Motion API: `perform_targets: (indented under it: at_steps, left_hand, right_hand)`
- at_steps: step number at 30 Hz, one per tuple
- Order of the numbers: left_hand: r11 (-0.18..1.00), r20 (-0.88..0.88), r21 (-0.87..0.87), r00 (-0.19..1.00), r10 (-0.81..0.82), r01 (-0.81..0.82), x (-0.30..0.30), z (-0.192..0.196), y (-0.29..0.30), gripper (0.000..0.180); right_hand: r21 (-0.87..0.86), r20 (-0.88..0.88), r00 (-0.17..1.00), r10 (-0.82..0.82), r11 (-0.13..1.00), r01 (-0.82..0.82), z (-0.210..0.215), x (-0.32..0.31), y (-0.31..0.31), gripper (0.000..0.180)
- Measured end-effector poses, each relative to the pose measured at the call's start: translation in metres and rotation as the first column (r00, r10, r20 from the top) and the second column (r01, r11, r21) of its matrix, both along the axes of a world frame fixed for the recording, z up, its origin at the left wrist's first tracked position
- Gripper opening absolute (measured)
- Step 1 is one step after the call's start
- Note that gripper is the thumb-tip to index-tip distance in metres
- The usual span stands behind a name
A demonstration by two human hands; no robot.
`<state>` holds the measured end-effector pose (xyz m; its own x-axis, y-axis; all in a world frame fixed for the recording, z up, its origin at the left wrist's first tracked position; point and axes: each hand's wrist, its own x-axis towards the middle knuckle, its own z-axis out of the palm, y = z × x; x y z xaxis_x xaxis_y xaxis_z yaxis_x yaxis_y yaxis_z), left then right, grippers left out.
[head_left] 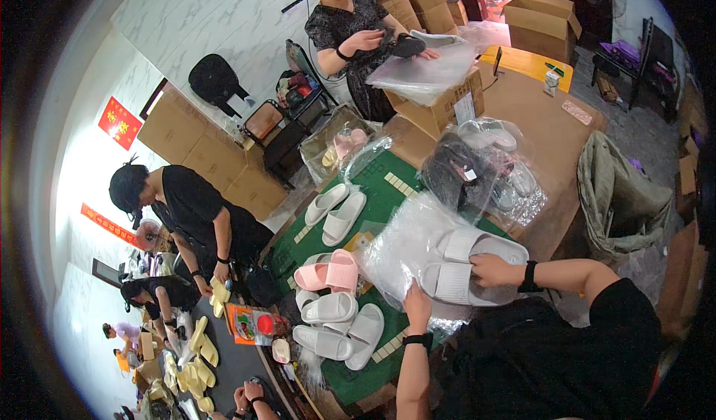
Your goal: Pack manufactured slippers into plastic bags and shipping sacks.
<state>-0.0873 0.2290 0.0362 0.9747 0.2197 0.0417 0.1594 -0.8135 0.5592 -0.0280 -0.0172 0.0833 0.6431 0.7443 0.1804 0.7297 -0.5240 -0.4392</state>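
My right hand [495,271] is closed on a pair of light grey slippers [449,282] with ribbed straps, its fingers at the strap of one. The pair lies over a pile of clear plastic bags [399,237] at the table's near right edge. With closed fingers, my left hand [417,304] grips the near edge of a bag just left of the slippers. Left of the bags are a pink slipper [341,272] and several grey slippers [365,336]. A pale pair of slippers [344,218] lies farther back on the green mat [291,250].
Bagged slippers [485,166] rest on brown cardboard [548,136] at far right. Behind an open carton [440,107], a person [350,47] handles plastic sheets. Another person [201,211] works at left near yellow slippers [195,375]. A grey-green sack [619,196] hangs at right.
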Motion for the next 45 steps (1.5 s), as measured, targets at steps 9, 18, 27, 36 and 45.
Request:
perform_targets:
  at_steps: [9,18,27,36,45]
  left_hand:
    - [0.851,0.14,-0.509,0.962,0.234,-0.133,0.008,0.009,-0.015,0.036]
    - [0.992,0.145,0.126,0.989,-0.036,0.018,0.003,0.022,-0.017,0.033]
    - [0.991,-0.015,0.126,0.999,-0.03,0.032,0.004,0.033,-0.056,0.04]
    - [0.9,0.191,0.322,0.911,-0.365,0.293,-0.003,0.06,-0.065,0.041]
    - [0.751,0.237,-0.285,0.803,-0.546,0.595,-0.027,0.116,-0.093,0.026]
  right_hand:
    - [-0.08,0.088,0.996,-0.034,0.996,0.041,-0.002,-0.01,0.003,0.019]
    - [-0.074,0.058,0.995,-0.077,0.994,0.081,0.001,-0.007,-0.009,0.025]
    - [-0.03,0.122,0.981,0.152,0.988,-0.149,-0.011,-0.021,0.015,0.03]
    - [-0.067,0.176,0.984,-0.043,0.996,0.055,-0.005,-0.002,0.027,0.028]
    - [0.03,0.297,0.946,-0.13,0.991,0.127,0.011,0.047,0.084,0.021]
